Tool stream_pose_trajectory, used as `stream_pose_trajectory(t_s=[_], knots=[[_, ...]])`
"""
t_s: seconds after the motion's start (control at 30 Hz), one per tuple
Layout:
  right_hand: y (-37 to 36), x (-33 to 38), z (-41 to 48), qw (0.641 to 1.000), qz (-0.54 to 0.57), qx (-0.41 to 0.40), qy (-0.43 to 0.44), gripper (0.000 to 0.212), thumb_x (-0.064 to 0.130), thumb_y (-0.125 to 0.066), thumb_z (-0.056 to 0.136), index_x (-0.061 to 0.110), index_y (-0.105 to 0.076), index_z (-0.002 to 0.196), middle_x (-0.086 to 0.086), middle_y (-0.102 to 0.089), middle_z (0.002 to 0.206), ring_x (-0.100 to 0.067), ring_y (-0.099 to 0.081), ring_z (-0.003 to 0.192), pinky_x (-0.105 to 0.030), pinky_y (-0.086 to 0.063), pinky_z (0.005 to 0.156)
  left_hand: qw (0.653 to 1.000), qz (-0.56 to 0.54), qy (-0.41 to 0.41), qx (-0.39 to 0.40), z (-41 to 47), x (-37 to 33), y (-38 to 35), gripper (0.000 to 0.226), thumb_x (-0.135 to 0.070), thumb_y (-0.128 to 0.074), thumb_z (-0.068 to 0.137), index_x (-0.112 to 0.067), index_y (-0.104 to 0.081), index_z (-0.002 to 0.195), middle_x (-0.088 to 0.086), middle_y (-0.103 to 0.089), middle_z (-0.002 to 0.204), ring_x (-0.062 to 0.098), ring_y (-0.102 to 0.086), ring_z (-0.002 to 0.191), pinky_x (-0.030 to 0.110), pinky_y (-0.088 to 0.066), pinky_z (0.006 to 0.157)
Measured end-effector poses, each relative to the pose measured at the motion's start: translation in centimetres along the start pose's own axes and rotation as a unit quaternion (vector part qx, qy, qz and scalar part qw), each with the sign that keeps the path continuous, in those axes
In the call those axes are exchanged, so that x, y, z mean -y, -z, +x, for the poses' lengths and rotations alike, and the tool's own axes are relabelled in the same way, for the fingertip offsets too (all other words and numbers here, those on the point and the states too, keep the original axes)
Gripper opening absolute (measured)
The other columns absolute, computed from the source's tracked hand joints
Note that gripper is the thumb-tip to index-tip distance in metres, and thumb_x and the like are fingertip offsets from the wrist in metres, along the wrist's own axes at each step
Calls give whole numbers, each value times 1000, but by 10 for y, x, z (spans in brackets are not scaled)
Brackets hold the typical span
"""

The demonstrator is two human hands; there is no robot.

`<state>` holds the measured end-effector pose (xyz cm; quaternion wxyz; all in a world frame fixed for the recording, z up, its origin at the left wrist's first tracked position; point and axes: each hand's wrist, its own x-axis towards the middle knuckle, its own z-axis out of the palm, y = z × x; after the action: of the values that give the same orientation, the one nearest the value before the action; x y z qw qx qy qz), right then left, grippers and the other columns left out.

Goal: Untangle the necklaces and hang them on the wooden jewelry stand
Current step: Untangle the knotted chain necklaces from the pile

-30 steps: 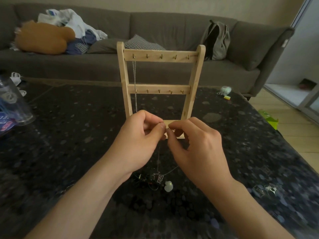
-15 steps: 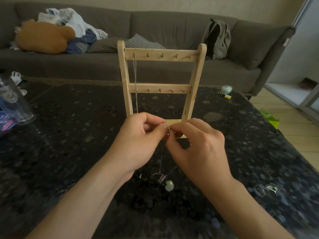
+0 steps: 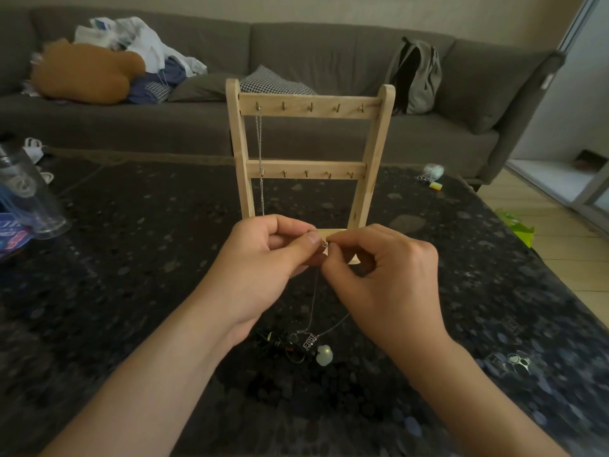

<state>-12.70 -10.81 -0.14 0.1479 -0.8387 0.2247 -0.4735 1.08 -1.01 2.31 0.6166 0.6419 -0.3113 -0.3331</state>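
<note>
Chain (image 3: pixel 260 153) on stand (image 3: pixel 309 111); clasp (image 3: pixel 325 244) between left hand (image 3: pixel 263 268) and right hand (image 3: pixel 392 278)

Head cam, fwd-down, close before stand (image 3: pixel 296 111)

We note a grey sofa (image 3: pixel 296 41) along the far wall. On its left end lies a brown plush toy (image 3: pixel 82 74), with a heap of clothes (image 3: pixel 148 51) behind and beside it. A checked cushion (image 3: pixel 273 85) sits mid-seat and a grey backpack (image 3: pixel 417 80) leans upright further right. The dark speckled table (image 3: pixel 131 258) carries a clear tumbler (image 3: pixel 29 192) at its left edge, touching a blue packet (image 3: pixel 13 235). At the far right corner we see a pale round object (image 3: pixel 434 170) just beside a small yellow piece (image 3: pixel 436 185). A green bag (image 3: pixel 517 225) lies on the wooden floor (image 3: pixel 566 252).
</note>
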Motion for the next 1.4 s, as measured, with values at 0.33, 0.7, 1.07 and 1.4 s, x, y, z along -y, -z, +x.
stream_pose_trajectory(t_s=[0.33, 0.7, 1.07, 1.4], knots=[[5, 6, 3, 998, 20, 36, -47, 9, 16, -80, 89, 23, -84, 91, 28, -59, 69, 9, -61, 69, -2, -42, 68, 1000, -12, -9, -1, 0, -2, 1, 14, -4, -69, 101, -9, -73, 113, 7, -84, 96, 18, -82, 97, 45, -60, 102], [5, 9, 3, 998, 24, 23, -48, 8, 15, -80, 89, 23, -84, 89, 24, -60, 67, 7, -60, 67, -1, -40, 62, 997, 37, -63, -17, -1, -1, 0, 13, -6, -75, 98, -14, -76, 108, 0, -84, 94, 13, -82, 92, 40, -61, 98], [5, 8, 6, 997, 10, 26, -70, 8, 22, -79, 91, 27, -85, 88, 22, -64, 66, 5, -62, 68, -2, -41, 68, 979, 131, -153, -25, 1, 2, 1, 16, -8, -80, 94, -22, -78, 101, -11, -83, 93, 5, -80, 90, 21, -63, 83], [6, 8, 6, 997, 8, -23, -76, 10, 17, -80, 89, 27, -82, 86, 23, -61, 65, 7, -60, 68, -2, -40, 68, 985, 101, -139, -15, 0, 0, -4, 5, -14, -72, 101, -18, -73, 104, -8, -82, 100, 4, -78, 98, 28, -57, 94]])
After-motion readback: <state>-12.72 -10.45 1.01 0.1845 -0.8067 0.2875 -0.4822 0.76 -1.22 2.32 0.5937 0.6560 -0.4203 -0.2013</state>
